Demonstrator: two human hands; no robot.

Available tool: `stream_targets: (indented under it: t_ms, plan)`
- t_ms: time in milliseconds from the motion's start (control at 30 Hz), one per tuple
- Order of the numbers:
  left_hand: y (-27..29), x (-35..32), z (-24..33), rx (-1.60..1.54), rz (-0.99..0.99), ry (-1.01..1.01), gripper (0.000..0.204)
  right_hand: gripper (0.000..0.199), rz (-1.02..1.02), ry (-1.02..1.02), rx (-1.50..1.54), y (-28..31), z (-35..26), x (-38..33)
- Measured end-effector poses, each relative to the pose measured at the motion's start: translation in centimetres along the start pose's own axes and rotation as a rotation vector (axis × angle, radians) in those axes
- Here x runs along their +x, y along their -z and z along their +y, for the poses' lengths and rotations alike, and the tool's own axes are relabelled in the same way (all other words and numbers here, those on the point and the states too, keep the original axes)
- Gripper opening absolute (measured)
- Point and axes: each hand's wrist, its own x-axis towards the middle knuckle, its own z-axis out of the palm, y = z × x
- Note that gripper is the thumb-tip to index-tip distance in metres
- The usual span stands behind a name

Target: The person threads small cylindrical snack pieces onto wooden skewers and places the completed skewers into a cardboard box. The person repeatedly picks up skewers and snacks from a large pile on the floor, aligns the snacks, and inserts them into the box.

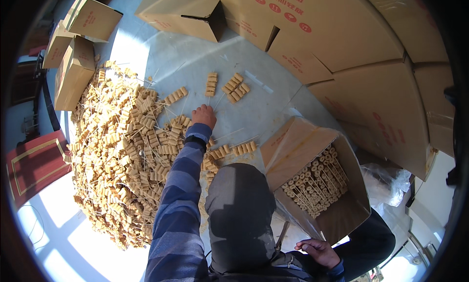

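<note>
My left hand (204, 116), in a striped blue sleeve, is stretched out over the right edge of a big heap of skewers (122, 160). Its fingers are closed at the stick of a skewer (211, 84) with ridged, golden-brown food pieces on it. Just right of that, more skewers (235, 88) lie side by side. Low in the view my right hand (320, 253) rests near my leg, fingers curled, with nothing seen in them. Above it an open cardboard box (346, 221) leans tilted, partly filled with neatly stacked skewers (317, 182), their round ends showing.
Large cardboard boxes (337, 28) line the far and right side. Smaller cartons (75, 74) stand at the far left, beside the heap. A dark red panel (39, 167) is at the left edge. Clear plastic (388, 184) lies right of the box. My dark knee (239, 218) rises in front.
</note>
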Motion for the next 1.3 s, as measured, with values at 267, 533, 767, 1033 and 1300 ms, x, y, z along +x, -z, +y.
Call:
stream_targets:
  t_ms: [267,533,767,1033,1300]
  plan:
    - [-1.5,-3.7,-0.3,-0.292,0.026,0.109,0.022,0.025,0.011,0.005,-0.006,0.2,1.1,-0.2]
    - [0.2,-7.2,-0.9,-0.943,-0.186,0.415,0.031,0.026,0.044,0.105,0.175,-0.8,0.4,-1.1]
    - [4.2,-12.7,-2.0,-1.814,-0.386,0.369,0.023,0.026,0.112,0.231,0.045,-3.6,-3.3,-2.9]
    - [21.8,-23.7,-1.7,-2.180,-0.179,-0.037,0.028,0.031,0.019,0.587,-0.007,-9.6,-10.9,-2.3]
    - [28.6,-36.4,7.0,-2.205,-0.624,-0.166,0.027,0.058,-0.072,0.712,-0.044,-17.0,-15.1,1.2]
